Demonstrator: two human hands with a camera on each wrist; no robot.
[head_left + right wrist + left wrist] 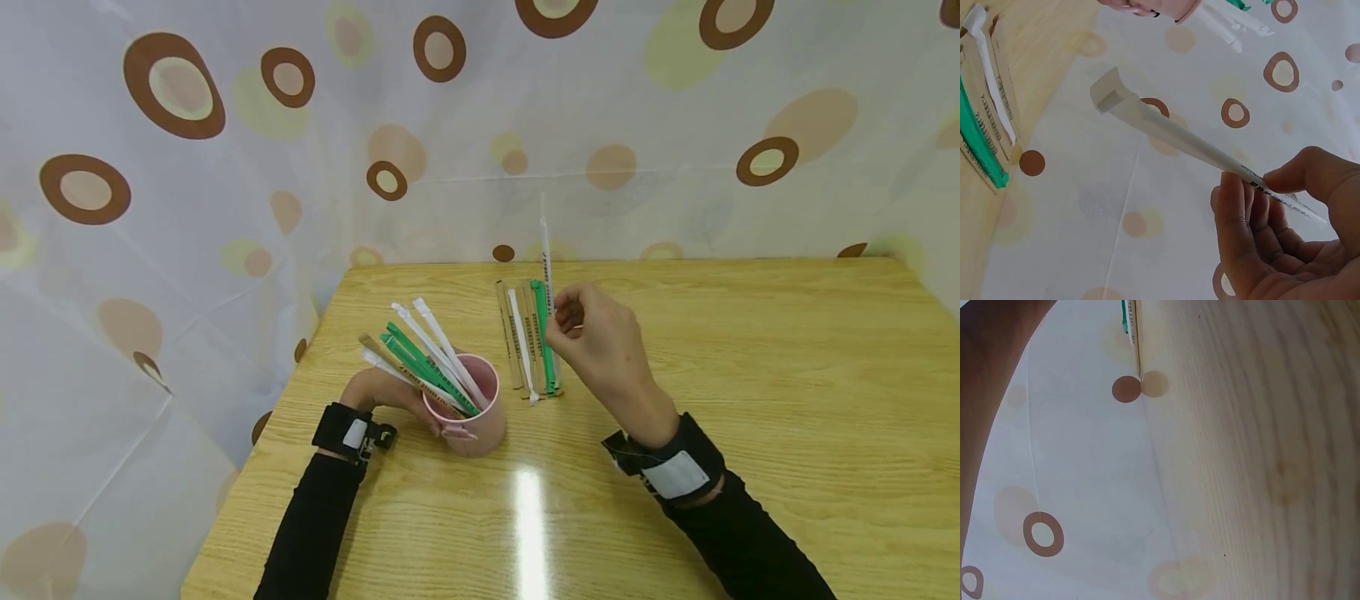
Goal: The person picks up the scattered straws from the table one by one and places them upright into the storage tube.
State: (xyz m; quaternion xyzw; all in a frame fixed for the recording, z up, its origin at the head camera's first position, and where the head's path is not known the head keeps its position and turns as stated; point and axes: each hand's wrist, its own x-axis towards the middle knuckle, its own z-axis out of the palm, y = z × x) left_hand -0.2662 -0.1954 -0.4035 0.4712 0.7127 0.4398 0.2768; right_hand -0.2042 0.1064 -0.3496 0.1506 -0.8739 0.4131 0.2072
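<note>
My right hand pinches a white paper-wrapped straw between thumb and fingertips, holding it upright above the table. In the right wrist view the straw slants across, its folded wrapper end free and dark print near the fingers. My left hand grips a pink cup from its left side; part of the hand is hidden behind the cup. White, green and brown wrapped straws stand in the cup, leaning left. Close to the right hand, several wrapped straws lie in a row, among them a green one.
The row also has brown straws and a white one lying on the wooden table. A patterned cloth hangs behind the table's far edge and along its left side.
</note>
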